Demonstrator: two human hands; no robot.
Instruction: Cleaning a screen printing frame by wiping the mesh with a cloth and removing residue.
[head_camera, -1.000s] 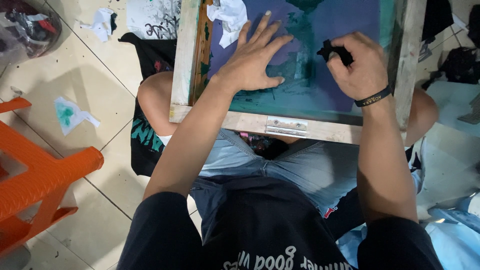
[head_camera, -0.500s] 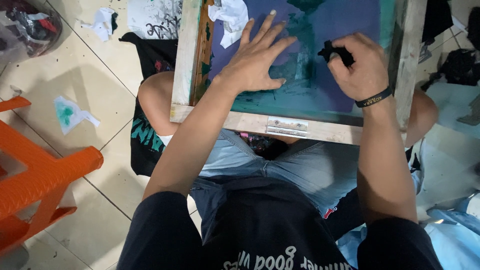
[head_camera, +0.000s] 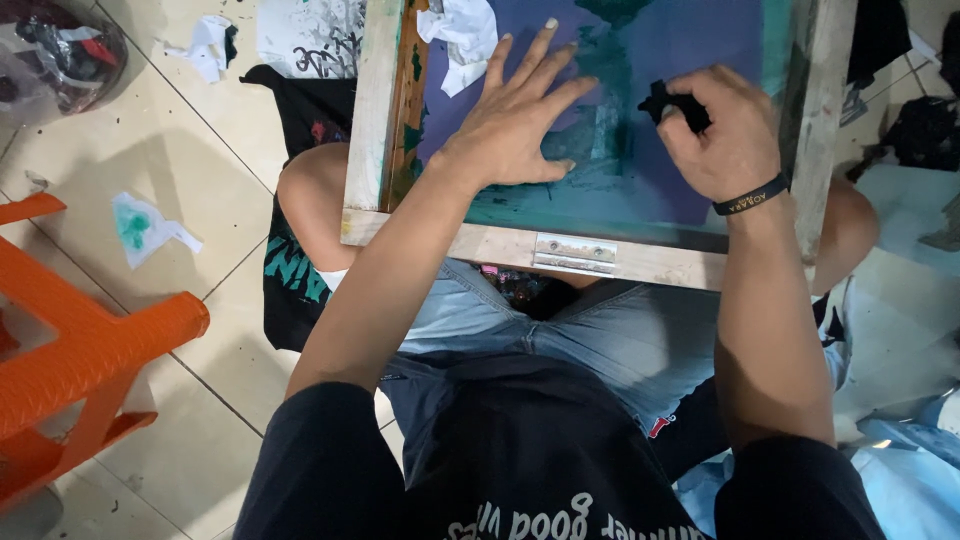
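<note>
A wooden-framed printing screen (head_camera: 575, 258) rests across my knees, its purple mesh smeared with teal ink. My left hand (head_camera: 515, 120) lies flat on the mesh, fingers spread, pressing it down. My right hand (head_camera: 725, 130), with a black wristband, is closed around a small black wad of cloth (head_camera: 668, 102) held against the mesh near the screen's right side. A crumpled white rag (head_camera: 462, 30) lies on the mesh at the top left, just above my left hand's fingertips.
An orange plastic stool (head_camera: 75, 370) stands on the tiled floor at the left. Ink-stained paper scraps (head_camera: 145, 228) and a black printed shirt (head_camera: 300, 270) lie on the floor beside my left knee. Dark cloth (head_camera: 925, 130) is piled at the right.
My left hand has shifted slightly on the mesh, fingers staying spread. My right hand holds the black wad at nearly the same spot.
</note>
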